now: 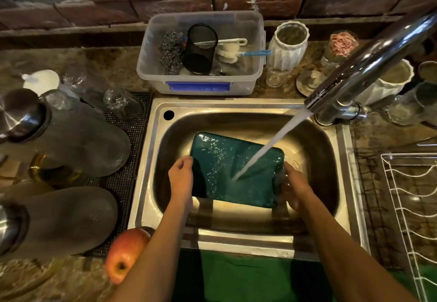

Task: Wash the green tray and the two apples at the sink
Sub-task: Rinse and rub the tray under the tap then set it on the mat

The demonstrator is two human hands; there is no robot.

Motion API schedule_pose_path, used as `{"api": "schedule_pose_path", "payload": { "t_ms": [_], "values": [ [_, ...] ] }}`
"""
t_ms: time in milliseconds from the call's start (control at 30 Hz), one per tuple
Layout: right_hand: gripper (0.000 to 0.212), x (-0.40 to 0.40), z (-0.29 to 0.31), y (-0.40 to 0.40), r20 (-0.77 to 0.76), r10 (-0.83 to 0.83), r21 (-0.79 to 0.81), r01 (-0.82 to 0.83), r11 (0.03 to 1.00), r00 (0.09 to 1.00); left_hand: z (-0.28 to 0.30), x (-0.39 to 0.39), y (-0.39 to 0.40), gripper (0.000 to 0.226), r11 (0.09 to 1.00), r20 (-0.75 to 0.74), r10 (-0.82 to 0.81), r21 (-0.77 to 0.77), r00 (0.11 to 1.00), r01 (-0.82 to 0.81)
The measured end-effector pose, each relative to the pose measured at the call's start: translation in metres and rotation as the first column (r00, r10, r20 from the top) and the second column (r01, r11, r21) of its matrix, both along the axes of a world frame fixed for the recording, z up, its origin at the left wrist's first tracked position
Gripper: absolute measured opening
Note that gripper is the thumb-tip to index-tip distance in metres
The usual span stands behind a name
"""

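Observation:
The green tray [234, 169] is held inside the steel sink [250, 108], tilted under a stream of water from the tap [369, 63]. The water strikes the tray's lower middle. My left hand [181, 178] grips the tray's left edge, fingers curled over the rim. My right hand [295, 189] holds the tray's right edge, wet and partly blurred. One red-yellow apple [124, 253] lies on the counter at the sink's front left corner, partly behind my left forearm. A second apple is not in view.
A clear plastic tub [201, 86] with scrubbers and brushes stands behind the sink. Upturned glasses and dark bottles [78, 136] sit on a black mat to the left. White vases [287, 46] and jars stand at back right. A white wire rack [411, 207] is on the right.

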State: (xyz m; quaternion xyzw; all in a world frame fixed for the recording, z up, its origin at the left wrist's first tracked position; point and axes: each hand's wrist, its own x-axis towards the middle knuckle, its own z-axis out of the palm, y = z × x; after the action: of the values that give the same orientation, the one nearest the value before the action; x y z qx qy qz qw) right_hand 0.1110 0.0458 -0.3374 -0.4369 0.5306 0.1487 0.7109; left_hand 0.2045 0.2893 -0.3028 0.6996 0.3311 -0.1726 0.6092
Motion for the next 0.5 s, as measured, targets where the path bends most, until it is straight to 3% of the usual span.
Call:
{"api": "schedule_pose_path", "payload": {
  "t_ms": [267,400,500],
  "values": [
    [0.038,0.021,0.023,-0.004,0.115,0.105,-0.207,-0.079,0.975,0.988,-0.002,-0.008,0.006,0.023,0.997,0.013,0.073,-0.036,0.997,-0.072],
    [0.028,0.033,0.032,-0.012,0.150,0.173,-0.337,-0.114,0.935,0.973,-0.009,-0.011,0.002,0.016,0.995,-0.094,0.091,-0.035,0.991,-0.095],
    [0.038,0.039,0.034,-0.019,0.134,0.200,-0.373,-0.138,0.918,0.970,-0.013,-0.012,-0.002,0.020,0.997,-0.171,0.076,-0.002,0.982,-0.078]
  ]
}}
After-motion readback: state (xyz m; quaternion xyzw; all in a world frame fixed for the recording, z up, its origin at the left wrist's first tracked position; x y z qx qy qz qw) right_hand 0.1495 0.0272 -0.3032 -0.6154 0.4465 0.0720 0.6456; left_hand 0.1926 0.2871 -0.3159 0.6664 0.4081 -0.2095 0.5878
